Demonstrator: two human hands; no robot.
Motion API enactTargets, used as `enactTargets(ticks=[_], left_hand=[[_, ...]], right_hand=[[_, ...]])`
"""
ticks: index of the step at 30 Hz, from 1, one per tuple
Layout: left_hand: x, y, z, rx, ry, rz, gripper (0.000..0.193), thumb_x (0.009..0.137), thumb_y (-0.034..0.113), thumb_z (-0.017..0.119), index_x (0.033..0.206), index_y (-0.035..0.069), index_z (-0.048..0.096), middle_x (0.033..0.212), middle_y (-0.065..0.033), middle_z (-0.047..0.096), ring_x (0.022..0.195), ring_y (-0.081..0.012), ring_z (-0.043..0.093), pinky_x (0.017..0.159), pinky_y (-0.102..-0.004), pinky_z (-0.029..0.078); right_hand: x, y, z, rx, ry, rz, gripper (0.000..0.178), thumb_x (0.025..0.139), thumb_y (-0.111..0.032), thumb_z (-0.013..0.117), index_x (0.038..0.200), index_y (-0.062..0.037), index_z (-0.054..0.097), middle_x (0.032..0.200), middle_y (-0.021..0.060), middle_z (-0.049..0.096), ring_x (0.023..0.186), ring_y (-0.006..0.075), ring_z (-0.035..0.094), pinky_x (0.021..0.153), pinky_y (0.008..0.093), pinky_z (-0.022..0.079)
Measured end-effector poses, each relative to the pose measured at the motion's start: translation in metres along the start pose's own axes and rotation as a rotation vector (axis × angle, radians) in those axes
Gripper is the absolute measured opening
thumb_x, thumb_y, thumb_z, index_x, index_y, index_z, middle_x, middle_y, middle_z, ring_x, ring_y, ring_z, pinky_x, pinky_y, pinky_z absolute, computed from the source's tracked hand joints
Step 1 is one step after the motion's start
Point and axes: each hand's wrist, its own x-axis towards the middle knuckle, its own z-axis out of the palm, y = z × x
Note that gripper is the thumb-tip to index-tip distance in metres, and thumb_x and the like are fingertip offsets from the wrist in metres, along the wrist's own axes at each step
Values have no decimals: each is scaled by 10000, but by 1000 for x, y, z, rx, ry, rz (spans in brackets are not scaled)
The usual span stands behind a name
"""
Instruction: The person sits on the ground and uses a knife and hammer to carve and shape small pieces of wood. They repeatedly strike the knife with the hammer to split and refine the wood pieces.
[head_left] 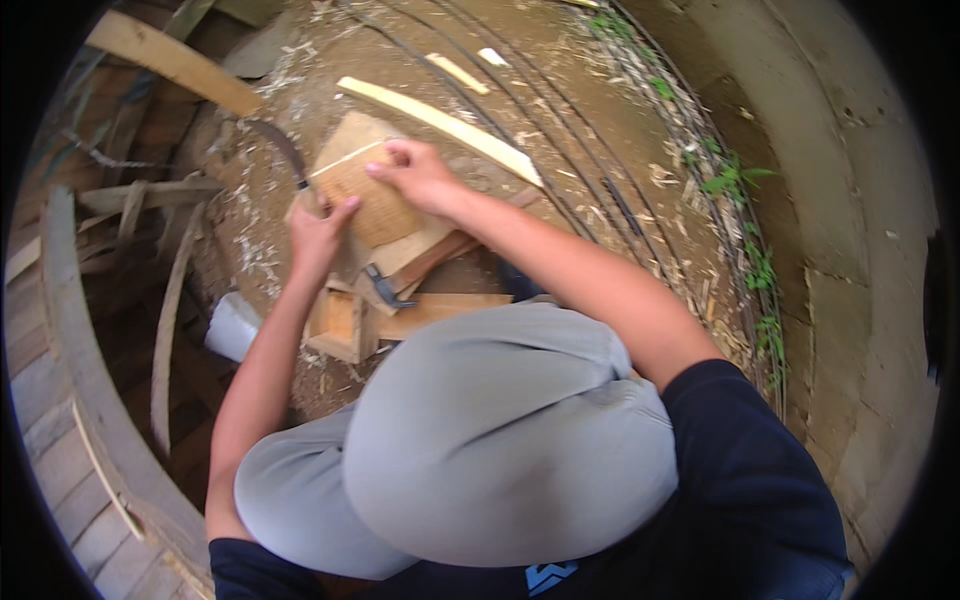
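My left hand (pixel 318 232) is closed around the handle of a sickle-like knife, whose dark curved blade (pixel 283 148) points up and away to the left. Between my hands runs a thin pale strip of wood (pixel 350 158). My right hand (pixel 418 178) pinches its far end between thumb and fingers. The strip's near end meets the knife beside my left hand; whether those fingers hold it too is unclear. Under both hands lies a tan board (pixel 372 208) with a fine-lined surface. A hammer (pixel 381 286) rests just nearer to me, beside a brown wooden piece (pixel 432 262).
Near my knees stands a small wooden box frame (pixel 340 326). A long pale wood strip (pixel 445 128) and dark cables (pixel 545 125) lie on the shaving-strewn ground. A plank (pixel 175 62) juts in at upper left, above a white bag (pixel 233 326). A concrete wall (pixel 850 220) bounds the right.
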Motion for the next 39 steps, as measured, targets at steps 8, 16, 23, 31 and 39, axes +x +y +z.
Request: enactTargets(ticks=[8, 16, 23, 31, 39], left_hand=[[2, 15, -18, -146, -125, -64, 339, 896, 148, 817, 1094, 80, 551, 1048, -10, 656, 894, -88, 638, 730, -245, 515], [0, 21, -14, -240, -150, -64, 383, 890, 137, 820, 1064, 123, 479, 953, 9, 602, 812, -78, 596, 644, -238, 472], [-6, 29, -11, -343, -237, -116, 359, 927, 93, 776, 1017, 165, 437, 934, 36, 563, 792, -60, 570, 625, -227, 463], [-15, 39, -1, -463, -264, -130, 382, 899, 138, 818, 992, 178, 450, 802, 68, 515, 637, -47, 505, 525, -218, 387], [-13, 44, -2, -165, -104, 1, 397, 872, 158, 844, 1011, 132, 473, 876, 24, 581, 738, -66, 572, 615, -233, 474]], right_hand=[[-7, -20, -4, 524, -220, 79, 385, 1011, -93, 646, 1364, 35, 559, 1234, 153, 693, 1103, 186, 680, 936, 330, 567], [-20, -21, -10, 833, -327, 165, 396, 1042, -92, 581, 1404, 44, 493, 1348, 170, 612, 1214, 241, 635, 1053, 378, 533], [-23, -20, -12, 983, -436, 201, 378, 1070, -112, 525, 1410, 40, 469, 1372, 188, 597, 1268, 269, 611, 1107, 416, 504], [-31, -31, -11, 1117, -620, 166, 407, 1060, -115, 494, 1439, 23, 441, 1412, 197, 569, 1296, 291, 591, 1135, 459, 460], [-27, -30, -11, 615, -318, -66, 550, 923, -34, 708, 1418, 9, 472, 1313, 156, 653, 1201, 233, 645, 1051, 387, 514]])
